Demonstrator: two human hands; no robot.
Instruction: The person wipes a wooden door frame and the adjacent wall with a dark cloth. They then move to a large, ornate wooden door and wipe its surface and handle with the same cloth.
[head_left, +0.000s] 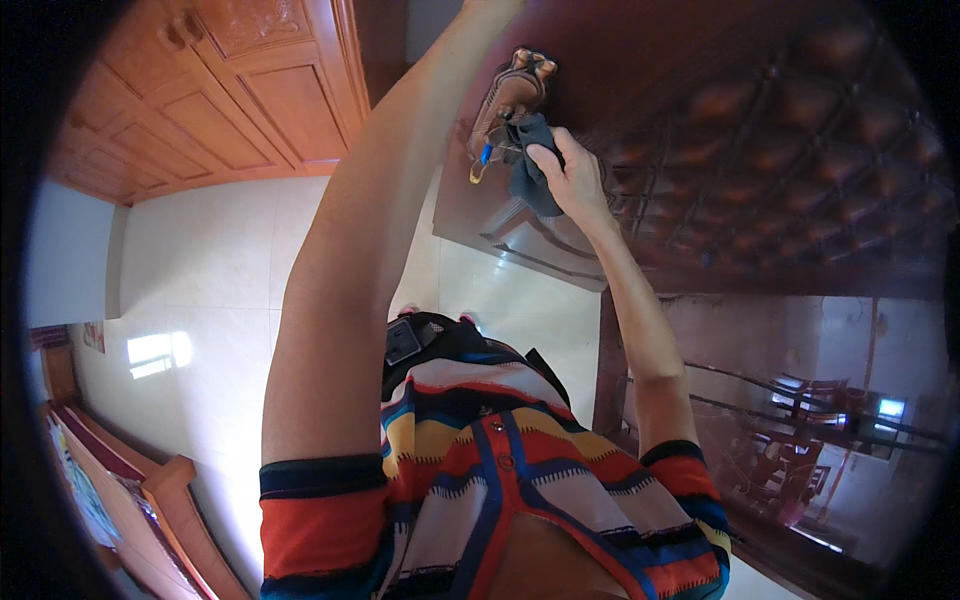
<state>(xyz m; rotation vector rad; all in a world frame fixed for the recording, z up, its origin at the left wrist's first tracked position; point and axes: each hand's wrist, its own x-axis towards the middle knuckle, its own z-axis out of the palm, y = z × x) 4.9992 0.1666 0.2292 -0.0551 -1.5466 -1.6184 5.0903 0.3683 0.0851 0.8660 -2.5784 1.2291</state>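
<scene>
My right hand (574, 176) grips a dark grey cloth (536, 187), thumb on top. The cloth presses against the lower end of a bronze-coloured door handle and lock plate (517, 94). Beside the cloth, a key ring with a blue tag (486, 154) and a yellow loop (475, 174) hangs by the lock. The handle is mounted on a dark brown, glossy door (637, 67) with a raised diamond pattern. My left arm reaches up across the door's edge side; its hand lies beyond the top of the picture.
Orange-brown panelled wooden doors (270, 90) stand at the upper left. Pale floor tiles (225, 247) run below me. A wooden furniture frame (176, 480) is at the lower left. On the right, a shiny dark-framed surface (750, 420) shows chairs and bright windows.
</scene>
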